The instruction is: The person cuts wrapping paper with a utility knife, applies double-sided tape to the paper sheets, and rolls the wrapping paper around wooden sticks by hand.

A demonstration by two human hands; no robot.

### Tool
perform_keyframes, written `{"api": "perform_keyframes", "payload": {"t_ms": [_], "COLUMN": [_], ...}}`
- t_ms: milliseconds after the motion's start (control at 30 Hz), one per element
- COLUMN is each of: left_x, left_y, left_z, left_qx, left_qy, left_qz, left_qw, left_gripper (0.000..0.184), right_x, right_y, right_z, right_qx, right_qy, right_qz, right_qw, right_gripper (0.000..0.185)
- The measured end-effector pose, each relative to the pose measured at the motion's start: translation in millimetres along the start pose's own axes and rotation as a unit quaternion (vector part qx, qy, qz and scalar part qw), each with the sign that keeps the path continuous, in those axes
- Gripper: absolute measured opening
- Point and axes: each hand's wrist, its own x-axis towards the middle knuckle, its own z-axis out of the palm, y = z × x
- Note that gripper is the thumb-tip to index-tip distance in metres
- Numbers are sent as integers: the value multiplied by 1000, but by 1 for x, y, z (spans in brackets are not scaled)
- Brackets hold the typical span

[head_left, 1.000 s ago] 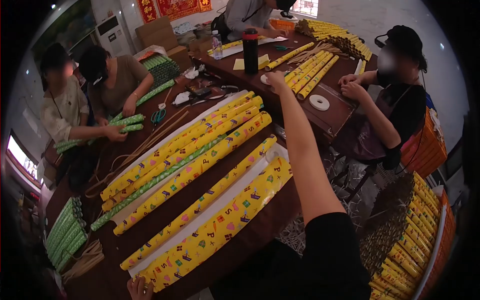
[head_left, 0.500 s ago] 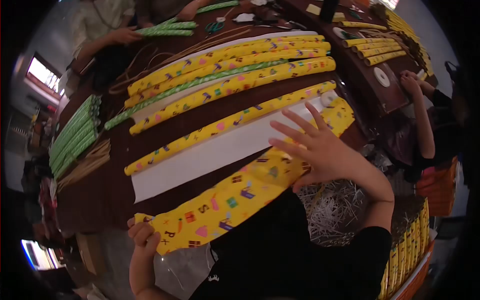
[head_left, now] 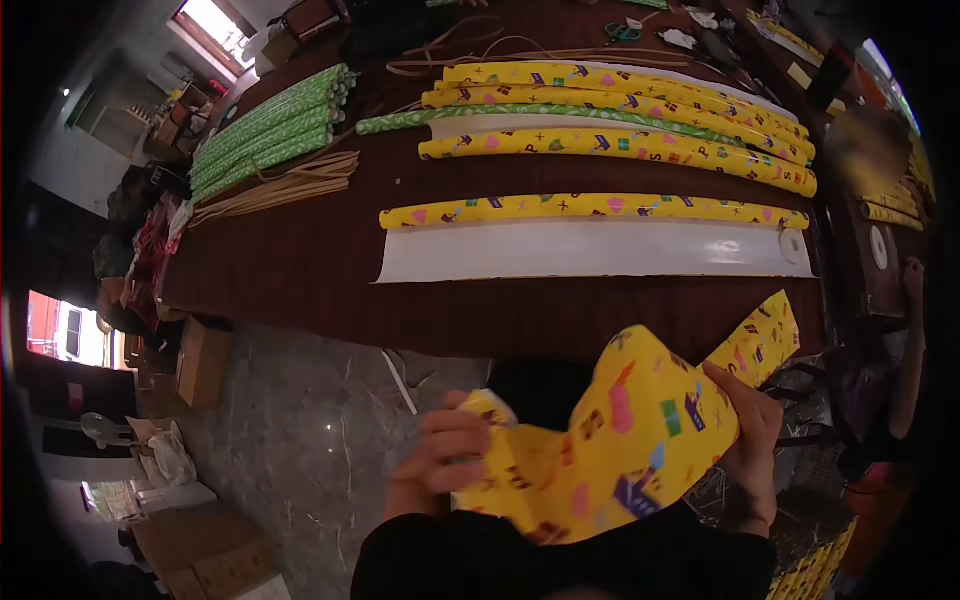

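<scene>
Sheet (head_left: 650, 430) between both hands (head_left: 600, 435)

Dark brown table (head_left: 280, 270) over a grey marbled floor (head_left: 310, 450); daylight at the left.
A window (head_left: 213, 30) glows white at the upper left, set in a pale wall (head_left: 62, 150); a second bright opening (head_left: 72, 330) shows lower down; an upright cardboard box (head_left: 205, 362) stands near the table; more cardboard (head_left: 200, 545) sits at the lower left; the edges fall dark.
</scene>
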Motion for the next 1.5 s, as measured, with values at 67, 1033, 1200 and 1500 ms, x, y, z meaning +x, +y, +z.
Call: {"api": "perform_keyframes", "payload": {"t_ms": [67, 1033, 1200, 1500], "left_x": [7, 52, 51, 33], "left_y": [-11, -21, -58, -62], "left_z": [14, 85, 81, 111], "left_qx": [-11, -198, -318, -325], "left_qy": [-116, -64, -388, -405], "left_qz": [38, -267, -385, -586], "left_qw": [992, 941, 775, 623], "left_gripper": [26, 115, 86, 36], "right_x": [-13, 47, 75, 80], "right_y": [4, -22, -3, 80], "right_z": [18, 51, 14, 0], "right_qx": [154, 588, 728, 636], "right_qy": [-71, 70, 191, 259], "right_qz": [113, 132, 157, 172], "right_qw": [979, 795, 639, 706], "right_gripper": [46, 38, 35, 30]}}
